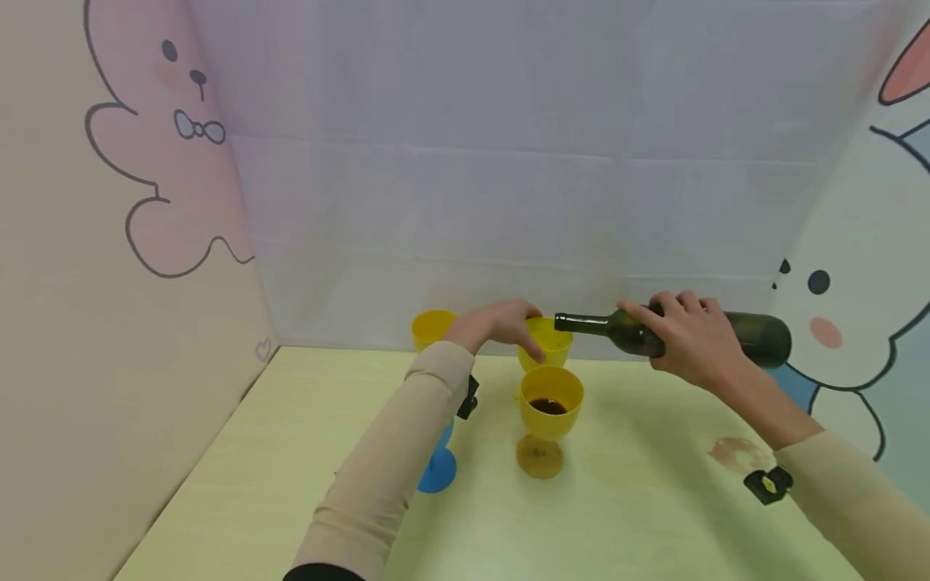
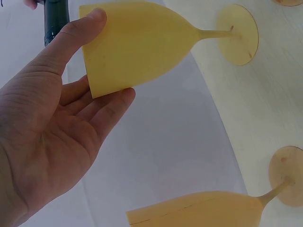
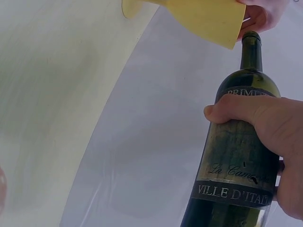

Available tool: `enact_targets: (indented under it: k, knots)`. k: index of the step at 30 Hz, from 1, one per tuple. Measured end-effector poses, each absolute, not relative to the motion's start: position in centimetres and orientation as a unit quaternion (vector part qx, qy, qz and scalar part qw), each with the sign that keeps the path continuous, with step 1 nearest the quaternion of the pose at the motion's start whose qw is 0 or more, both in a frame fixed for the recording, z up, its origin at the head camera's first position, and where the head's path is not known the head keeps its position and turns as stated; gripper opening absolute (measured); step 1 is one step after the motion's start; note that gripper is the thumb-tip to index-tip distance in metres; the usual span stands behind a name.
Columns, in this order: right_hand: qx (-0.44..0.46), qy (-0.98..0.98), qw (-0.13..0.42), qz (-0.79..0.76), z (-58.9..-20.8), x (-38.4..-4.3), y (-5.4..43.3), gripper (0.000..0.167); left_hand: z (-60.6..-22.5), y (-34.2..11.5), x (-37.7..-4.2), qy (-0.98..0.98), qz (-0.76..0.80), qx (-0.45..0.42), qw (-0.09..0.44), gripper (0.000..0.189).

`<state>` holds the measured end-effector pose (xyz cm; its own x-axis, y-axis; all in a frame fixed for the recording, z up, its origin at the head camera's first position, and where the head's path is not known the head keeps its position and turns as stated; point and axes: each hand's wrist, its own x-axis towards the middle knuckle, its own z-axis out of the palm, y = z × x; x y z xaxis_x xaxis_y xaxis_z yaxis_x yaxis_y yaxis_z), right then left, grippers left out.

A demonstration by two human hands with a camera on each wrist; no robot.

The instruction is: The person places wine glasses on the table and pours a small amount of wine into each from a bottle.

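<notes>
My left hand (image 1: 501, 327) grips a yellow goblet (image 1: 554, 349) near its rim, thumb on one side and fingers on the other. In the left wrist view this goblet (image 2: 137, 47) has a thin stem and a round foot resting on the table. With my right hand (image 1: 690, 339) I hold a dark green wine bottle (image 1: 759, 335) by its body, almost level. Its neck points left and its mouth is at the goblet's rim. The bottle's labels (image 3: 232, 191) face the right wrist camera. Nearer me stands another yellow goblet (image 1: 552, 424) with dark liquid inside.
Behind my left forearm is an orange-yellow goblet (image 1: 433, 327), partly hidden. A blue goblet foot (image 1: 437, 472) shows beside my sleeve, the rest covered. The pale table (image 1: 617, 516) meets a white backdrop (image 1: 508, 202) right behind the goblets. Cartoon-printed panels (image 1: 145, 339) stand on both sides.
</notes>
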<state>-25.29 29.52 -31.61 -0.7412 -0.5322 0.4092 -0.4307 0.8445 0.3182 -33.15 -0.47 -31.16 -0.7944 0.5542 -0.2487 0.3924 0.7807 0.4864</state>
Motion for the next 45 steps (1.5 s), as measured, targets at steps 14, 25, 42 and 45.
enact_targets:
  k: [14,25,42,45]
  knots:
    - [0.27,-0.918,0.255,-0.141,-31.18,-25.36,29.18,0.093,-31.24,-0.67,-33.21,0.921,0.213,0.261,0.195,0.084]
    - [0.277,-0.911,0.262,-0.156,-31.13,-25.17,29.06,0.094,-31.0,-0.62,-32.85,0.922,0.214,0.255,0.198,0.083]
    - [0.29,-0.903,0.278,-0.155,-31.32,-25.22,28.76,0.098,-30.98,-0.54,-32.86,0.921,0.204,0.261,0.205,0.084]
    - [0.288,-0.904,0.276,-0.156,-31.33,-25.23,28.82,0.098,-30.99,-0.4,-32.88,0.922,0.202,0.261,0.203,0.085]
